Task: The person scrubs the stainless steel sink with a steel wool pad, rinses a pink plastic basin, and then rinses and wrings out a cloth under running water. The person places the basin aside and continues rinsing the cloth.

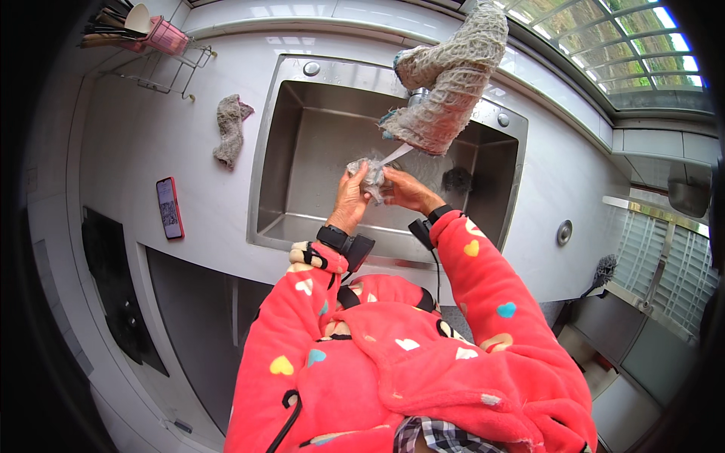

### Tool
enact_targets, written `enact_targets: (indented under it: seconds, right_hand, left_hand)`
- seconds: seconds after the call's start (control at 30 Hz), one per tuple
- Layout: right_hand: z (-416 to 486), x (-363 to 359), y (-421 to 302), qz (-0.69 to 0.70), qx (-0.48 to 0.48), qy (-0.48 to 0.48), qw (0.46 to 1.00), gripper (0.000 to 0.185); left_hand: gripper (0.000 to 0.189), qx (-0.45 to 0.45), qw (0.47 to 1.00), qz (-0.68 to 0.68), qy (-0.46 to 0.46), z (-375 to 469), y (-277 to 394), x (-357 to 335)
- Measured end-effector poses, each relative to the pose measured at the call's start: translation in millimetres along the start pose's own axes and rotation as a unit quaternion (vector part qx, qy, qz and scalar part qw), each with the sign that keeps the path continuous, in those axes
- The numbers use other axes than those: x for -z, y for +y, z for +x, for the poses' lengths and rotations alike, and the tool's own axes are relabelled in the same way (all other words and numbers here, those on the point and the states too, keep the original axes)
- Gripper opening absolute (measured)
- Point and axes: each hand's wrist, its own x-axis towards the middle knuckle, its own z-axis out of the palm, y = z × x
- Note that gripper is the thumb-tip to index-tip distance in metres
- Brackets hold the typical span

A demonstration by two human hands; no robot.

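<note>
My left hand (350,201) grips a wet, crumpled greyish-white cloth (374,180) above the basin of a stainless steel sink (317,130). From the other side, my right hand (410,189) has its fingers on the same cloth. A stream of water (397,153) runs down onto it. That water comes from under a faucet wrapped in a netted, beige fabric cover (453,85), which hides most of the metal. Toward the right wall of the basin lies a dark scrubber or mesh clump (456,180), too blurred to name exactly.
Left of the sink, a grey-brown rag (230,131) and a red-cased phone (170,208) lie on the white countertop (209,221). A wire rack (164,71) with a pink utensil holder (165,37) stands beyond. Right are a round metal fitting (564,232) and a dark brush (605,269).
</note>
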Motion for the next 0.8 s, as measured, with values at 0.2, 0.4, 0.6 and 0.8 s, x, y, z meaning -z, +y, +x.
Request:
enact_targets:
  seconds: [0.2, 0.4, 0.6, 0.8]
  right_hand:
    - [9, -23, 2, 0.101, 0.176, 0.160, 0.966, 0.005]
    - [-31, -69, 35, -0.463, 0.220, 0.250, 0.821, 0.038]
    - [-34, -89, 39, -0.641, 0.222, 0.253, 0.690, 0.044]
    - [-1, -64, 16, -0.622, 0.256, 0.341, 0.657, 0.041]
  left_hand:
    - [0.034, 0.139, 0.974, -0.023, 0.176, 11, -17, 17]
    - [0.044, 0.139, 0.964, -0.075, 0.215, 15, -40, 26]
    - [0.045, 0.066, 0.982, -0.008, 0.176, 8, -48, 20]
    - [0.044, -0.051, 0.960, 0.198, 0.189, 6, -43, 7]
